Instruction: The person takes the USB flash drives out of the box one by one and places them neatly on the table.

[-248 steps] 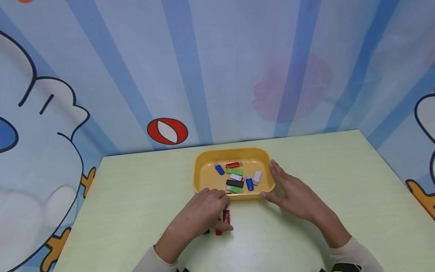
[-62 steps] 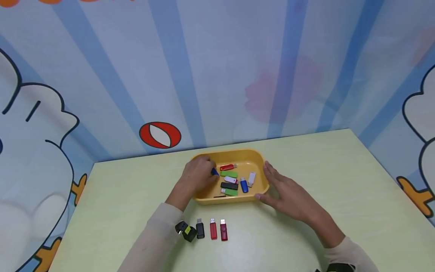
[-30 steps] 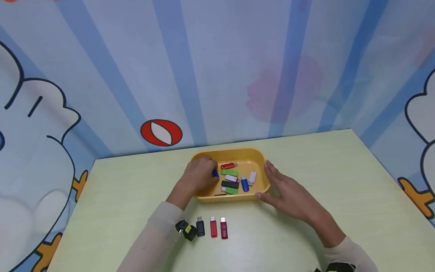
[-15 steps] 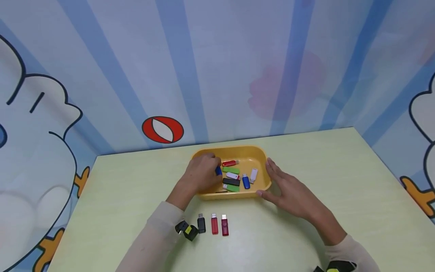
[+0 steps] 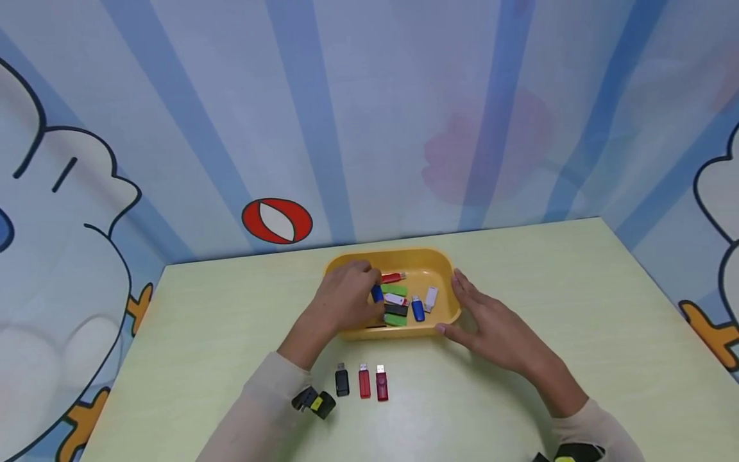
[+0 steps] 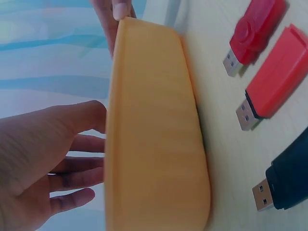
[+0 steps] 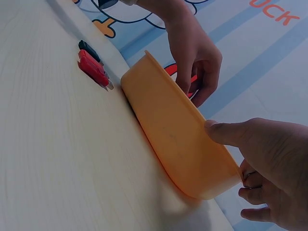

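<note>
Pinched by left fingers (image 5: 370,276), right fingers (image 5: 467,290) apart, the blue stick (image 5: 377,294) risked being dropped if the tray (image 5: 430,262) was bumped.

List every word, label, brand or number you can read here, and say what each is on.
"UCK": orange letters on the wall, at the edge of the right wrist view; any letter before them is out of frame.
USB sticks on the table, black, red and dark red: no lettering readable.
USB sticks in the yellow tray: too small to tell.
No brand or number is readable.
</note>
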Demonstrator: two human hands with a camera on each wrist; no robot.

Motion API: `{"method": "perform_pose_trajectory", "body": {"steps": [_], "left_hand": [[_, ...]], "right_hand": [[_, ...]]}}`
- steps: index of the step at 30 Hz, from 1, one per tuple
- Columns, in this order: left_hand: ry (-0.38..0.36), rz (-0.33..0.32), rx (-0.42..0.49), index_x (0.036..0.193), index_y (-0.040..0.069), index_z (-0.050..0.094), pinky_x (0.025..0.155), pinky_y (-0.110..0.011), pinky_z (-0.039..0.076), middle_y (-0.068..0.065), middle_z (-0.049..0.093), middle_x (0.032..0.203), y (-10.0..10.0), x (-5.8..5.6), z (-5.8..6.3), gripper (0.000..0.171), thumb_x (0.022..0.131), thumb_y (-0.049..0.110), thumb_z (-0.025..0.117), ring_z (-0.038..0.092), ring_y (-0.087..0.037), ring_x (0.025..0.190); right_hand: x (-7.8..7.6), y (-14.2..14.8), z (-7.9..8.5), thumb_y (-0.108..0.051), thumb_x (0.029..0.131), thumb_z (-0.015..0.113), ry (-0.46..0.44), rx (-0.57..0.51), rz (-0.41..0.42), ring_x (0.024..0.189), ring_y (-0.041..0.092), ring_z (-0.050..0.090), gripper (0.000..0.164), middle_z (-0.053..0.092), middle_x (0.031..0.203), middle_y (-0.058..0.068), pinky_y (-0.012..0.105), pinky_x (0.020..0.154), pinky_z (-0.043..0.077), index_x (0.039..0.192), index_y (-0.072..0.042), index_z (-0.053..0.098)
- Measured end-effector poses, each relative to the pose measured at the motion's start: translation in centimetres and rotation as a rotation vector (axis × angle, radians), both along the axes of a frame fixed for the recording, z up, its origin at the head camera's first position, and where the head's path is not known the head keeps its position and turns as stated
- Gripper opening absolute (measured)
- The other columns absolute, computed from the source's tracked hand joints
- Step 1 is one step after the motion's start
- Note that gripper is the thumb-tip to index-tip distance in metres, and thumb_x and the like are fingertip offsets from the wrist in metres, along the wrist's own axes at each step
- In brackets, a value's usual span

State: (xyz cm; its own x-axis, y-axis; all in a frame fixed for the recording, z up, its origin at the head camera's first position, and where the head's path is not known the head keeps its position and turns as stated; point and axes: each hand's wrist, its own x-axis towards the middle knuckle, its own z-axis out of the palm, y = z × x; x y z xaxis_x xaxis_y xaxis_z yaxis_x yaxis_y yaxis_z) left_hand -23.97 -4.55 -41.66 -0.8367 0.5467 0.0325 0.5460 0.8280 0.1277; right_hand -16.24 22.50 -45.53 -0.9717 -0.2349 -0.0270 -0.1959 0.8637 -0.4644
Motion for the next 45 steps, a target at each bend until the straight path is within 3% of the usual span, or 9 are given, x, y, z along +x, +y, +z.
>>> {"method": "perform_pose_trajectory", "body": {"steps": [15,27,33,45], "left_hand": [[0.025,-0.019,0.004,0.123,0.013,0.074,0.098,-0.038,0.058,-0.006,0.068,0.121,0.0,1.6,0.8,0.042,0.089,0.036,0.084,0.062,-0.022,0.114],[0.094,-0.075,0.065,0.122,0.015,0.074,0.094,-0.036,0.059,-0.005,0.068,0.122,-0.3,3.0,0.8,0.038,0.091,0.035,0.082,0.063,-0.021,0.113],[0.080,-0.080,0.067,0.123,0.017,0.074,0.096,-0.035,0.059,-0.002,0.067,0.123,-0.2,3.8,0.9,0.038,0.091,0.037,0.082,0.061,-0.018,0.113],[0.081,-0.157,0.089,0.125,0.018,0.074,0.094,-0.031,0.058,0.001,0.068,0.127,-0.1,5.1,1.2,0.038,0.094,0.041,0.078,0.062,-0.015,0.113]], "right_hand": [[0.0,0.0,-0.2,-0.064,0.098,0.065,-0.004,0.004,-0.005,0.157,0.043,0.035,0.102,0.015,0.178,0.012,0.063,0.118,0.041,0.170,-0.010,0.015],[-0.1,0.0,-0.2,-0.061,0.099,0.066,0.018,-0.004,0.006,0.157,0.042,0.034,0.100,0.015,0.178,0.012,0.062,0.119,0.040,0.169,-0.008,0.018],[-0.2,0.1,-0.2,-0.062,0.099,0.065,0.025,-0.009,0.015,0.157,0.043,0.035,0.100,0.015,0.178,0.012,0.062,0.119,0.040,0.169,-0.007,0.018],[0.0,0.2,-0.1,-0.061,0.100,0.066,0.029,-0.012,0.022,0.154,0.044,0.039,0.100,0.016,0.178,0.013,0.063,0.117,0.042,0.169,-0.007,0.018]]}}
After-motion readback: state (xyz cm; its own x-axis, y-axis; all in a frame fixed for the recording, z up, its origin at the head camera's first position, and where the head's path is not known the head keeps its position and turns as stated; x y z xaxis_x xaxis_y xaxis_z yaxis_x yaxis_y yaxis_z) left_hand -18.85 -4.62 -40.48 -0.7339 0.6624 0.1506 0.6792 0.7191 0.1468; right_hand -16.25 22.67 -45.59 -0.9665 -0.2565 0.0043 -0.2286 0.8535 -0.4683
